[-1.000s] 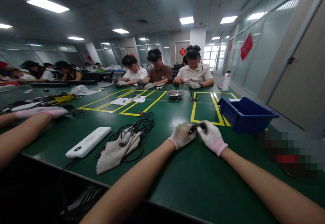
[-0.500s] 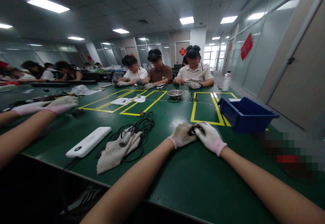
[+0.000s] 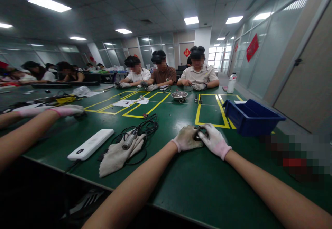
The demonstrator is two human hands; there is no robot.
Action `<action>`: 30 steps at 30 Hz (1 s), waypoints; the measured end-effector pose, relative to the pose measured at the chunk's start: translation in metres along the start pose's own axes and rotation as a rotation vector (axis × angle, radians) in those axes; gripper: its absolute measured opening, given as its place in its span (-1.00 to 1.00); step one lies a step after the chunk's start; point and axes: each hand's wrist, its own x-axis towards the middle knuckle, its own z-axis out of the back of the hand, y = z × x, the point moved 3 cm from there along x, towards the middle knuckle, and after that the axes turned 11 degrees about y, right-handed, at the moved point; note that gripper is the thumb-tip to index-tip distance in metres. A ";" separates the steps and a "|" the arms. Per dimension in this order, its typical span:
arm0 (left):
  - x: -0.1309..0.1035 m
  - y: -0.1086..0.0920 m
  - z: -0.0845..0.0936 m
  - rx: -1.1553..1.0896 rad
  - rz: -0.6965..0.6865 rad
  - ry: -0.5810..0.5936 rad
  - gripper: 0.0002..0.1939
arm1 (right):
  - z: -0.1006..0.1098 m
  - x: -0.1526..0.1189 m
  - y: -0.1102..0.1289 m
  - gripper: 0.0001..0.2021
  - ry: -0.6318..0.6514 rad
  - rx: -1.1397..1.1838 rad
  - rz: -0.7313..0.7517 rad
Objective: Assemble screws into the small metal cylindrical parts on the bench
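Observation:
Both my hands wear white gloves with pink cuffs and meet over the green table point(image 3: 178, 177). My left hand point(image 3: 187, 138), its glove soiled grey, is closed around a small dark, round metal part point(image 3: 199, 135). From the other side my right hand point(image 3: 214, 139) grips the same part, thumb and fingers curled on it. The fingers cover most of the part, so its exact kind does not show. Beyond my hands, two small dark metal pieces point(image 3: 198, 99) stand upright near a yellow tape outline, beside a shiny metal bowl point(image 3: 179, 96).
A blue bin point(image 3: 252, 118) stands to the right. On the left lie a white power bank point(image 3: 90, 144), a grey cloth glove point(image 3: 114, 161), a metal cylindrical tool point(image 3: 129, 139) and coiled black cable point(image 3: 150, 127). A co-worker's gloved hands point(image 3: 68, 110) are at far left; several people sit opposite.
My hands stay in place, with the dark part turned slightly between the fingers. At far left, the co-worker's gloved hands have lowered and shifted, and a yellow object now shows behind them.

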 end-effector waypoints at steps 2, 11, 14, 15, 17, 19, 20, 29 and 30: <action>-0.001 -0.001 0.002 -0.001 0.026 -0.011 -0.64 | 0.001 -0.001 0.000 -0.70 -0.032 0.005 -0.001; 0.000 -0.007 0.008 -0.060 0.035 -0.040 -0.55 | 0.000 -0.003 0.008 -0.62 0.010 -0.143 0.002; 0.000 -0.004 0.006 -0.070 0.044 -0.018 -0.63 | 0.001 -0.004 0.011 -0.57 0.017 -0.189 0.002; 0.000 -0.004 0.005 -0.080 0.038 -0.008 -0.66 | 0.002 -0.005 0.012 -0.55 -0.005 -0.189 0.006; 0.000 -0.003 0.004 -0.103 0.018 0.004 -0.70 | 0.005 -0.006 0.014 -0.52 -0.057 -0.192 0.032; 0.000 -0.002 0.003 -0.114 0.006 0.009 -0.71 | 0.006 -0.006 0.016 -0.51 -0.072 -0.213 0.082; 0.000 -0.001 0.003 -0.109 0.005 0.008 -0.71 | 0.006 -0.006 0.017 -0.52 -0.060 -0.228 0.108; 0.001 0.002 0.000 -0.055 0.030 0.026 -0.68 | 0.003 -0.001 0.013 -0.59 0.007 -0.232 0.147; 0.000 0.002 0.000 -0.050 0.029 0.021 -0.68 | 0.002 -0.001 0.012 -0.60 0.010 -0.233 0.149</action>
